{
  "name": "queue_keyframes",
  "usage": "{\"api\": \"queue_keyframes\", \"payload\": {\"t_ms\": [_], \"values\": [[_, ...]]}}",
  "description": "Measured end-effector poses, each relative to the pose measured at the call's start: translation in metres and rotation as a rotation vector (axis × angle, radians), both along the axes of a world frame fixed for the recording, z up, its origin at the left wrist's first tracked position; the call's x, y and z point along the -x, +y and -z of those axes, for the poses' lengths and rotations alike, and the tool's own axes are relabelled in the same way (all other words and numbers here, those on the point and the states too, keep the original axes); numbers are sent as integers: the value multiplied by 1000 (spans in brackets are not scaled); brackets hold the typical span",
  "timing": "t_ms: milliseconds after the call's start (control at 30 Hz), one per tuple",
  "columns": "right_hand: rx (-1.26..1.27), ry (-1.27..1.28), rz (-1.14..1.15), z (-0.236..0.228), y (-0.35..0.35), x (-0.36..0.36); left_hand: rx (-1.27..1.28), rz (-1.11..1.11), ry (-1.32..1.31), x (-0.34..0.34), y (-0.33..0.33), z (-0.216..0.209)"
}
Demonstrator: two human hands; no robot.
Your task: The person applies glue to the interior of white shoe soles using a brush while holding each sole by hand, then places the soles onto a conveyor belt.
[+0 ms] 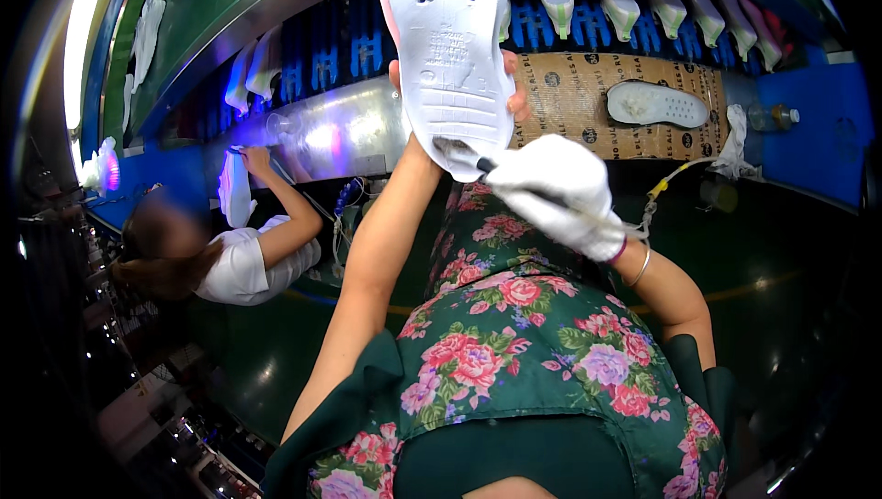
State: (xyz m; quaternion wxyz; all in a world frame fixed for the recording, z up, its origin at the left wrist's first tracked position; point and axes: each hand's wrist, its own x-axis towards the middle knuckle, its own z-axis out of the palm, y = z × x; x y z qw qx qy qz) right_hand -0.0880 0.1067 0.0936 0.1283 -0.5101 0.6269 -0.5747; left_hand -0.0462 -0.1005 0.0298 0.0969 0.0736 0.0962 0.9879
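Upright in front of me is a large white shoe sole (459, 76), with small holes toward its upper end, moulded ridges lower down and a trace of pink along its left edge. My left hand (517, 95) is closed around it from behind; fingertips show at both sides while the palm is hidden. My right hand (556, 191), in a white knit glove, grips a small black-handled brush (484, 165). The brush's dark tip touches the heel end of the sole. Slight blur covers the glove.
Another pale sole (657, 105) lies on a cardboard sheet (570, 118) at right. Shoes with light green heels (614, 3) line a blue rack behind. A bottle (772, 117) and white cloth (735, 141) are far right. At left, a co-worker (248, 260) holds a shoe (236, 188).
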Motion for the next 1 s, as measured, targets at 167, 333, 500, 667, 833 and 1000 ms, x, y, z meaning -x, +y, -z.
{"api": "queue_keyframes", "payload": {"t_ms": [167,333,500,667,833,1000], "values": [[10,-332,-112,-5,4,-13,64,-78,64,8,4,-14],[-8,-10,93,-13,4,-1,176,76,-60,3,-5,-19],[89,411,48,4,3,-16,220,215,-11,14,-11,-24],[22,31,-135,-18,9,-18,187,266,16,15,-11,-21],[29,130,21,-21,7,-6,233,296,-165,11,-20,-19],[18,413,-70,-5,5,-19,462,337,-172,19,-25,-27]]}}
